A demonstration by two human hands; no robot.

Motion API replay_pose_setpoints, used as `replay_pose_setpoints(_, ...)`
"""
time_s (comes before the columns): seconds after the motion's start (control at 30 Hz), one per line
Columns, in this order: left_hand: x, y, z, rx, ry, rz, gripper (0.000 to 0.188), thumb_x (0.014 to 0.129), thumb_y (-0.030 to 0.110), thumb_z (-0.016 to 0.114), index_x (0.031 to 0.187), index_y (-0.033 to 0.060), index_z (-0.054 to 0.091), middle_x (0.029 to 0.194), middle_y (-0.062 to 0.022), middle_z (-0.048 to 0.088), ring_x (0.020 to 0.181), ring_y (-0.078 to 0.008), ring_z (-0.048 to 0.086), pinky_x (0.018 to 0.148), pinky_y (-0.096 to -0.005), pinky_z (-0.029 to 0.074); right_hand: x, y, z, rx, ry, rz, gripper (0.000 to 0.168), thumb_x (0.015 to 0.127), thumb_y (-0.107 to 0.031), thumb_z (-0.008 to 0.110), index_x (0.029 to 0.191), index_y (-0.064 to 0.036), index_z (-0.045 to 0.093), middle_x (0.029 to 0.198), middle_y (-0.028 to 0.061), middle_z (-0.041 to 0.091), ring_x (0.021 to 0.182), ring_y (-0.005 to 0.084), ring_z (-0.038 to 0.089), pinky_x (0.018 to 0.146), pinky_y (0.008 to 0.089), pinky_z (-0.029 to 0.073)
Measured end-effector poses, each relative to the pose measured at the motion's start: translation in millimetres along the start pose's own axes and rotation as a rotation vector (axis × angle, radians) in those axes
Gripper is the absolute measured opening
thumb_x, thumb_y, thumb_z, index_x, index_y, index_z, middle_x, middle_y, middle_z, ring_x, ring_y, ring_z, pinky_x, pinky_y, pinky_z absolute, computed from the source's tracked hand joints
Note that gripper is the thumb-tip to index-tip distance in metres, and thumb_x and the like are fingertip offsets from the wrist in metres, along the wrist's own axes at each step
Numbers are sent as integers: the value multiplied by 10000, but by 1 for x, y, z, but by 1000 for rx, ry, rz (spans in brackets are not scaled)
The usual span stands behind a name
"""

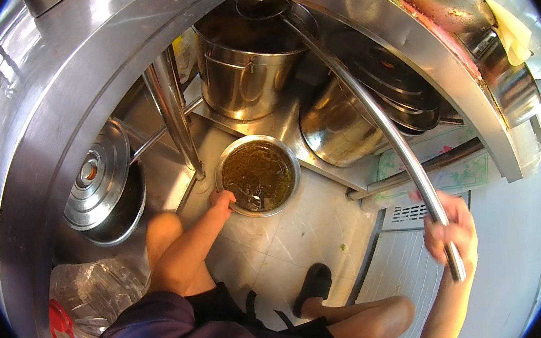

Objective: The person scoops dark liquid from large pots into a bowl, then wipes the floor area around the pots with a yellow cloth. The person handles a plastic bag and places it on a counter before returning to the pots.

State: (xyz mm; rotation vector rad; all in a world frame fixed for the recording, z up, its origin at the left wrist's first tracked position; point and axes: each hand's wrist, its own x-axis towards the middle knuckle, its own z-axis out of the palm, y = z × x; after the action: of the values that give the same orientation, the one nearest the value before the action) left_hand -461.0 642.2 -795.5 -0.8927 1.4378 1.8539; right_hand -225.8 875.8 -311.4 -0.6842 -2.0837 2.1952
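My left hand [223, 203] grips the near-left rim of a round metal basin [295, 186]. Dark brown liquid [256, 173] with bits floating in it fills much of the basin, which is low over the tiled floor; whether it rests there I cannot tell. My right hand [452, 226] is closed around the end of a long steel ladle handle [384, 122]. At its far end the ladle bowl [263, 5] is at the mouth of a tall stainless stockpot [242, 85]. The pot's inside is dark, and its contents are hard to make out.
A steel table edge [59, 92] arches overhead, with a table leg [173, 115] left of the stockpot. Another large pot [340, 122] stands right, near dark lids [384, 73]. At left, a lid [98, 172] leans over a pot. A clear plastic container [100, 286] is beside my leg.
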Motion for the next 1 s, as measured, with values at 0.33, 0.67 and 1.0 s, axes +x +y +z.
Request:
replay_pose_setpoints(0.33,45,-38,-28,15,4,-34,583,512,-60,572,1075,74,498,903,-104,501,718,-270,516,587,-447,487,94,-42,42,-497,-33,-38,493,777,-79,685,1222,71,535,659,-19,540,515,45,493,450,201,374)
replay_pose_setpoints(0.67,-28,-17,-27,3,-80,-96,462,573,-72,553,988,124,501,751,-69,478,653,-244,494,496,-411,443,127,40,-42,267,274,-177,461,979,-394,471,1152,29,525,828,166,659,612,179,612,481,258,485)
replay_pose_setpoints(1.0,-67,-5,-43,-49,-69,-58,409,594,-107,547,946,93,491,723,-74,480,589,-244,495,434,-395,419,236,44,-85,524,291,-117,395,998,-316,446,1022,73,510,849,214,646,604,210,627,489,272,526)
